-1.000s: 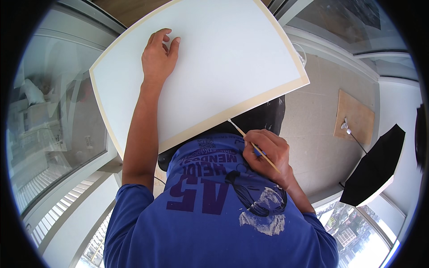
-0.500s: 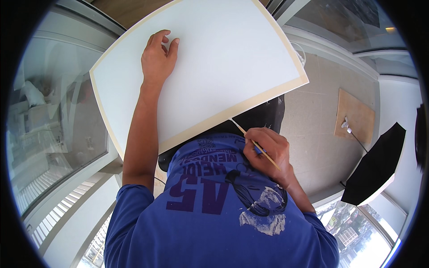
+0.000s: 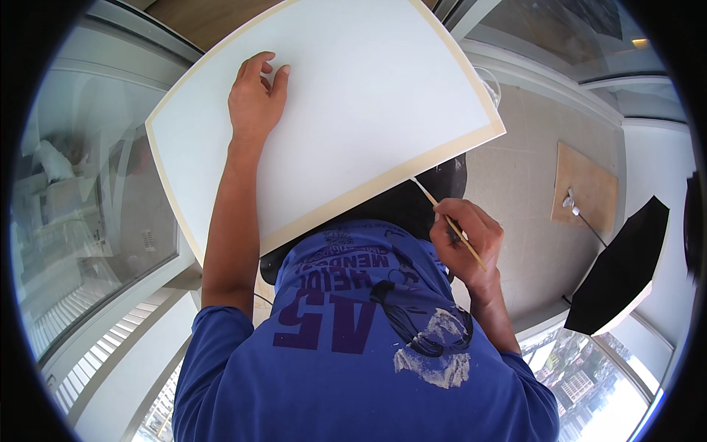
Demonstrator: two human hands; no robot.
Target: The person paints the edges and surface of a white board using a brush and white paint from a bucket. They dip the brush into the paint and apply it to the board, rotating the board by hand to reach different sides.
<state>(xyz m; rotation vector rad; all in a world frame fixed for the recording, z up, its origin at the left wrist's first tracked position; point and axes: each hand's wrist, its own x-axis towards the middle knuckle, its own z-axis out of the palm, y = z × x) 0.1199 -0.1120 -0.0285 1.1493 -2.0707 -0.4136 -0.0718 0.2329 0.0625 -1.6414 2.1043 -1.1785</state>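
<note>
Head view, white panel: the large sheet (image 3: 368,96) spreads around 12 o'clock, its near edge just over the dark-clad lap (image 3: 401,206), likely set there so both arms reach it easily; whatever else supports it is hidden.
Tan border: a strip (image 3: 353,193) runs along the visible edges, perhaps masking them.
Left hand: at 11 o'clock, the left hand (image 3: 256,103) lies over the panel, holding nothing; its fingers curl loosely, the thumb standing apart. It probably steadies the surface, though how firmly it presses I cannot tell.
Right hand: just past 3 o'clock, the right hand (image 3: 471,243) has its fingers pinching the brush, seemingly for fine control of the tip.
Thin brush: the wooden-handled brush (image 3: 450,223) slants toward 11 o'clock, pale tip at the panel's near edge; touching or just short of it, I cannot tell.
Blue shirt: at 6 o'clock, the shirt (image 3: 317,390) bears a flaky whitish patch.
Black umbrella: at 3 o'clock, the umbrella (image 3: 618,269) stands well apart from the panel, near a brown board (image 3: 596,177) on the floor (image 3: 515,191).
</note>
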